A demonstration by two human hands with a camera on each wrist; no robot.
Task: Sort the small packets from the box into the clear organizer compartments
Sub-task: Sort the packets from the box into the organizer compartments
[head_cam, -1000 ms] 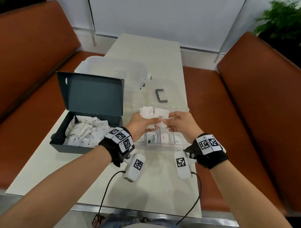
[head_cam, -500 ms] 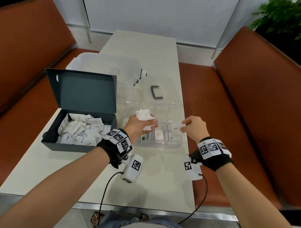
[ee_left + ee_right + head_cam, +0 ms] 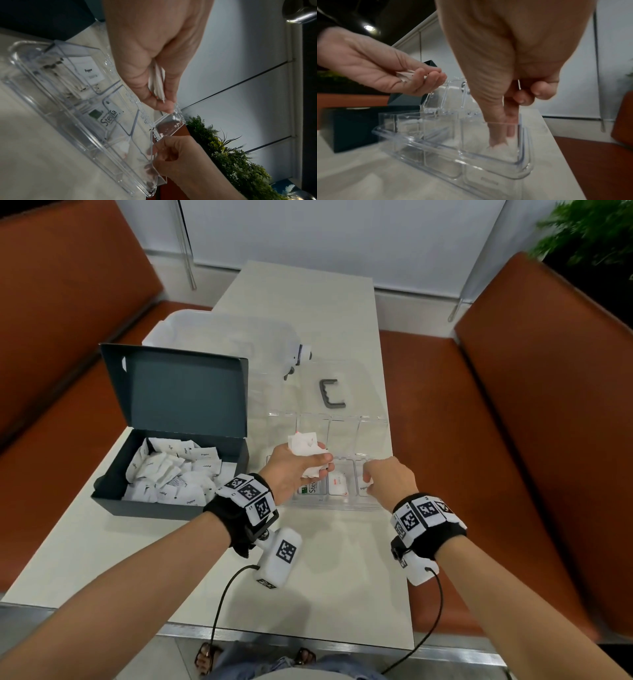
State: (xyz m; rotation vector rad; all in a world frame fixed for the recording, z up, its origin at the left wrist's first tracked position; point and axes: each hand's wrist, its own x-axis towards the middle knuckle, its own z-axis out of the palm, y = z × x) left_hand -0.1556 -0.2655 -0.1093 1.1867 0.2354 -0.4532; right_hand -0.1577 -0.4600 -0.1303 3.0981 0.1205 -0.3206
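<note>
This is looking like a café or office lounge booth. Rust-brown padded benches (image 3: 534, 419) are flanking a narrow pale counter (image 3: 308, 296), with a white wall behind and leafy greenery (image 3: 589, 231) sitting beside.

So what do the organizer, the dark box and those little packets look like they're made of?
Organizer: hard clear plastic, glossy; the table and packets show through its walls and the edges catch highlights.
Dark box: probably matte cardboard; flat, dull panels and a folded hinged lid with a tuck tab.
Packets: likely white paper sachets, matte and creased, with small printed labels; any lining can't be seen.
</note>
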